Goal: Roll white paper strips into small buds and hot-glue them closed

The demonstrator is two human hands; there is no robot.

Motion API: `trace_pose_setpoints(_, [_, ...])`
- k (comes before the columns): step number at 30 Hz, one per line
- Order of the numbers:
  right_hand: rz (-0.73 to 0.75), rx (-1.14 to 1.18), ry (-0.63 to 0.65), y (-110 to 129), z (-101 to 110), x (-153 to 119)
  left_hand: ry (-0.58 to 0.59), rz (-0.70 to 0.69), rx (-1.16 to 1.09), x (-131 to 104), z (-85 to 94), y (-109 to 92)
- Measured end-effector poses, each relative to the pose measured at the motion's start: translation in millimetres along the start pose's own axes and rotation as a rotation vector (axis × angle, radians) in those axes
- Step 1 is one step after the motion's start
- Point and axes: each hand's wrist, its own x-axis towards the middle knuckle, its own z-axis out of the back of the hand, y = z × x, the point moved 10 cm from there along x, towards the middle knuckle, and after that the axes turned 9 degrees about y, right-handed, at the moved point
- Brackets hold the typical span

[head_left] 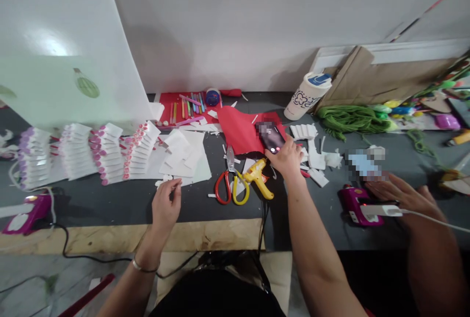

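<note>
My right hand is closed around the lower end of a dark phone, which lies over a red sheet. My left hand rests near the lower edge of some white paper pieces, its fingers curled; whether anything is between them is hidden. Between my hands are scissors with one red and one yellow handle, and a yellow glue gun beside them. Fans of white strips with pink and purple tips lie to the left.
A patterned cup stands behind the phone. Green yarn lies at the right. Another person's hand is near a purple power block. Markers lie at the back; a second purple block sits far left.
</note>
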Motion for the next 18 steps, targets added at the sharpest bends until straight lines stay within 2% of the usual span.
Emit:
trace_pose_setpoints(4, [0.022, 0.086, -0.132, -14, 12, -21, -0.005, -0.003, -0.011, 0, 0.2, -2])
trace_pose_setpoints(7, [0.014, 0.131, -0.249, -38, 17, -59, 0.012, 0.011, -0.022, 1, -2.8, -3])
trace_pose_setpoints(11, [-0.032, 0.148, -0.356, -70, 8, -111, 0.026, 0.018, -0.031, 3, -7.2, -6])
trace_pose_setpoints(15, [-0.030, 0.151, -0.326, -82, -11, -135, 0.027, -0.009, -0.043, 2, -9.2, -15])
trace_pose_setpoints(18, [0.070, 0.200, -0.311, -82, -10, -144, 0.067, -0.010, -0.045, -2, -11.8, -19])
